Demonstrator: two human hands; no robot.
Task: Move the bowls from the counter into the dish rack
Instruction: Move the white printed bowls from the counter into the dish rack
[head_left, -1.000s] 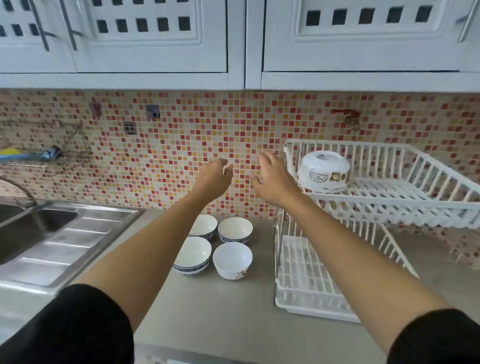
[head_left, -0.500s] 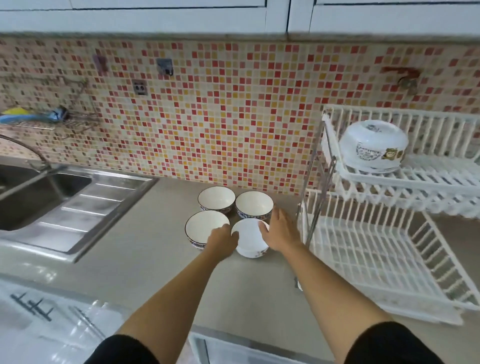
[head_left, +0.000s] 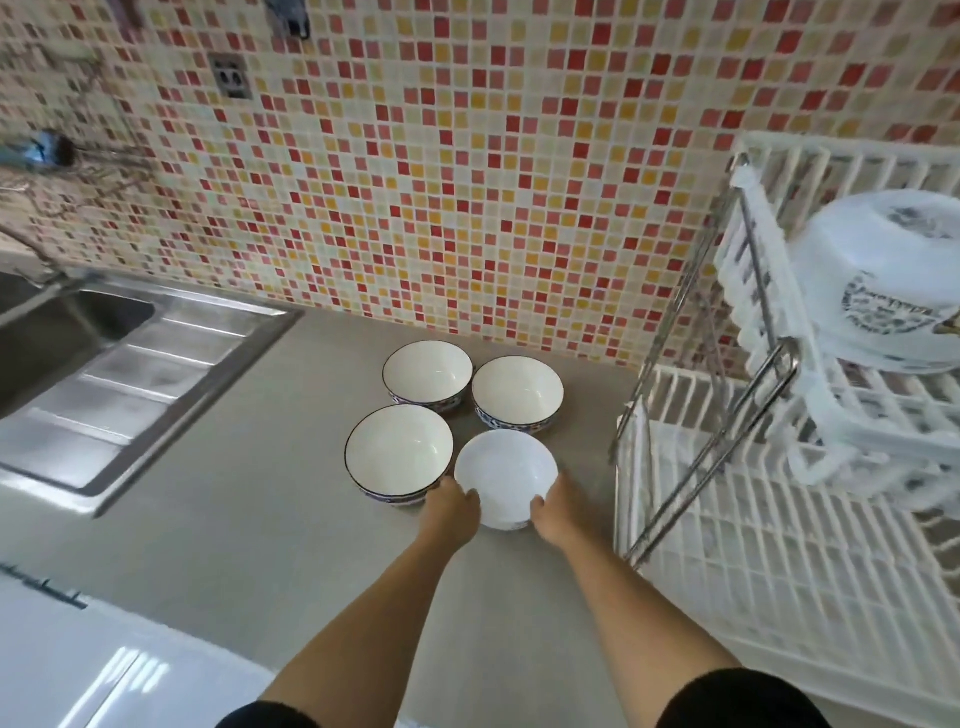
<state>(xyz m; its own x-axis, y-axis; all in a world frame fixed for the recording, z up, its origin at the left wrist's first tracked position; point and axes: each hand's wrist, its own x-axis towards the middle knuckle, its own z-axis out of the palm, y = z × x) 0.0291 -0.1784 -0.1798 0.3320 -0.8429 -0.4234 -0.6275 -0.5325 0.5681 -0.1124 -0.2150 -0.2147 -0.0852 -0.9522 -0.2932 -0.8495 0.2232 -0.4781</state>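
Note:
Several white bowls stand upright in a cluster on the grey counter (head_left: 260, 519). The nearest one, a plain white bowl (head_left: 506, 470), is gripped on both sides: my left hand (head_left: 451, 512) on its left rim, my right hand (head_left: 558, 512) on its right rim. A blue-rimmed bowl (head_left: 399, 452) sits to its left, touching my left hand. Two more blue-rimmed bowls (head_left: 427, 371) (head_left: 517, 393) stand behind. The white two-tier dish rack (head_left: 769, 545) is at the right, with one upturned white bowl (head_left: 878, 296) on its upper tier.
A steel sink with a drainboard (head_left: 119, 384) is at the left. The mosaic tile wall (head_left: 467, 182) rises behind the bowls. The rack's metal frame legs (head_left: 711, 457) stand close to the right of the held bowl. The lower rack tier holds nothing.
Both hands came down from in front of the wall to the front white bowl and closed on its sides. The camera tilted down towards the counter.

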